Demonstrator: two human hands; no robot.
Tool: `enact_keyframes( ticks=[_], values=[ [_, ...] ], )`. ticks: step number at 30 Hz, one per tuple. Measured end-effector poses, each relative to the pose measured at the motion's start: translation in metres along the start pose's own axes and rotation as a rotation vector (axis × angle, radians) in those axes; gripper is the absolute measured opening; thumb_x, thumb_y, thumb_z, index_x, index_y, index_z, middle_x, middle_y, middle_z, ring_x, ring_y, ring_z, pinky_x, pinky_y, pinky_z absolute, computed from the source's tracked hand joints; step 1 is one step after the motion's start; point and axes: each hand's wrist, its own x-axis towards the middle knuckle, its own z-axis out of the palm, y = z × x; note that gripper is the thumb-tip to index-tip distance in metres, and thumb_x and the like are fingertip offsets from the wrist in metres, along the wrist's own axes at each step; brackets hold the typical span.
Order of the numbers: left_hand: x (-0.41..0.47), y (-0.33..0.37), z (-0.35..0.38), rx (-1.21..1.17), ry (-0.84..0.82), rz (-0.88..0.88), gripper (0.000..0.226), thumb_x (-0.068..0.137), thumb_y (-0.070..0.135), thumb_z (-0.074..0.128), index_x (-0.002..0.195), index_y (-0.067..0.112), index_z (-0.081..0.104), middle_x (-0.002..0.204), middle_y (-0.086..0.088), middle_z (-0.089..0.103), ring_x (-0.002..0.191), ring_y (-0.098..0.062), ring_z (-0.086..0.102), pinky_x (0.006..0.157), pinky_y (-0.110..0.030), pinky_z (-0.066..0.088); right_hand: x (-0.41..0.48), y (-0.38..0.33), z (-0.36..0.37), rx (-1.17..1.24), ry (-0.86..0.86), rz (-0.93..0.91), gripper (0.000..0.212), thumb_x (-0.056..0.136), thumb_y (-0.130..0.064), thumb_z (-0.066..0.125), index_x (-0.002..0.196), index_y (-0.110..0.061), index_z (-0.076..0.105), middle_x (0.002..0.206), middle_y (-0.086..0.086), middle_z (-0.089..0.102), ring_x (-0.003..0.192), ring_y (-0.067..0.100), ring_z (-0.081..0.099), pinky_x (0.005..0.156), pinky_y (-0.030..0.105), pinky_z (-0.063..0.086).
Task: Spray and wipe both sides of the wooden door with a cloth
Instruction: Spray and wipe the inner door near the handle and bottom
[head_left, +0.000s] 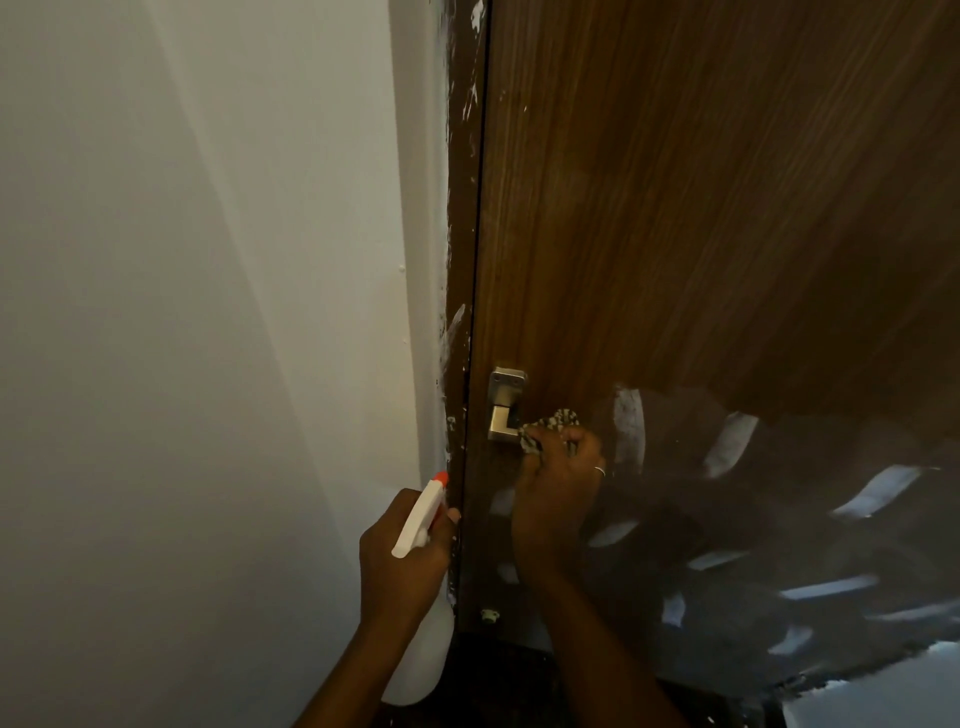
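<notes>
The wooden door (675, 208) fills the right half of the head view, dark brown with vertical grain. A metal handle plate (505, 402) sits near its left edge. My right hand (558, 486) grips a speckled cloth (550, 427) and presses it against the door beside the handle; a ring shows on one finger. My left hand (402, 556) holds a white spray bottle (421, 525) with an orange nozzle tip, pointing up beside the door frame. The bottle's body hangs below my hand.
A white wall (208, 312) takes up the left half. The brown door frame (460, 234) carries white paint smears. Lower right, the door's glossy surface shows pale streaky reflections (779, 519). The floor below is dark.
</notes>
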Motion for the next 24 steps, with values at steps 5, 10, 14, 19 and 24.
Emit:
enact_keyframes(
  ticks=[5, 10, 14, 19, 24],
  values=[
    [-0.001, -0.005, -0.002, 0.025, 0.004, 0.008, 0.043, 0.079, 0.006, 0.073, 0.119, -0.002, 0.059, 0.108, -0.017, 0.066, 0.085, -0.014, 0.06, 0.086, -0.035, 0.055, -0.001, -0.004, 0.001, 0.137, 0.04, 0.17, 0.029, 0.08, -0.001, 0.075, 0.104, -0.017, 0.073, 0.123, 0.008, 0.054, 0.109, 0.025, 0.057, 0.09, 0.028, 0.047],
    [-0.003, -0.001, 0.001, -0.022, 0.0, -0.027, 0.05, 0.079, 0.002, 0.071, 0.125, -0.005, 0.053, 0.117, -0.023, 0.062, 0.095, -0.023, 0.059, 0.094, -0.046, 0.05, -0.005, 0.007, -0.001, 0.374, 0.176, 0.689, 0.036, 0.085, -0.008, 0.073, 0.118, -0.009, 0.06, 0.128, 0.013, 0.049, 0.116, 0.026, 0.051, 0.101, 0.042, 0.046],
    [-0.006, 0.005, -0.007, -0.01, 0.023, 0.045, 0.043, 0.078, 0.019, 0.074, 0.117, 0.009, 0.061, 0.106, -0.01, 0.067, 0.09, -0.016, 0.064, 0.084, -0.03, 0.055, -0.016, -0.04, 0.019, 0.562, 0.089, 0.648, 0.035, 0.083, -0.008, 0.076, 0.115, -0.013, 0.062, 0.131, 0.011, 0.049, 0.118, 0.024, 0.05, 0.09, 0.026, 0.048],
    [-0.008, 0.007, -0.022, -0.059, 0.053, 0.068, 0.048, 0.072, 0.05, 0.072, 0.109, 0.021, 0.062, 0.093, 0.006, 0.065, 0.075, -0.003, 0.062, 0.073, -0.017, 0.054, -0.021, -0.059, 0.039, 0.698, -0.028, 0.712, 0.035, 0.082, -0.013, 0.078, 0.113, -0.02, 0.064, 0.131, 0.008, 0.054, 0.12, 0.023, 0.053, 0.087, 0.022, 0.047],
    [-0.006, -0.001, -0.02, 0.021, 0.075, 0.077, 0.035, 0.077, 0.015, 0.075, 0.108, 0.015, 0.058, 0.091, 0.004, 0.061, 0.076, -0.002, 0.059, 0.067, -0.009, 0.05, -0.005, -0.007, 0.013, 0.75, 0.122, 0.863, 0.043, 0.081, -0.008, 0.076, 0.091, -0.044, 0.056, 0.128, 0.003, 0.059, 0.114, 0.024, 0.06, 0.091, 0.044, 0.057]
  ],
)
